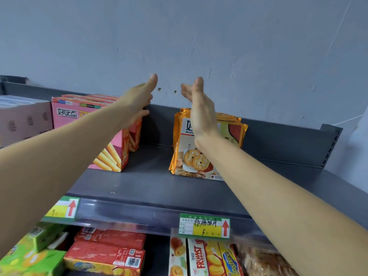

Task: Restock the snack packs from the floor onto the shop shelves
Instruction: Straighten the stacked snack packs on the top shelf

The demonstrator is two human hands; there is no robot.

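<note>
The left hand (pixel 139 100) and the right hand (pixel 200 111) are open and empty at the frame's centre, over the orange cookie packs (pixel 191 160) standing on the top shelf (pixel 149 182), which may topple forward, I think, if the right wrist brushes them.

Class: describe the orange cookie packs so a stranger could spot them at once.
Start at the grey top shelf against the wall. Right of the pink biscuit-stick boxes, across a gap, stand the orange cookie packs. Only they are shiny foil bags picturing round cookies.
</note>
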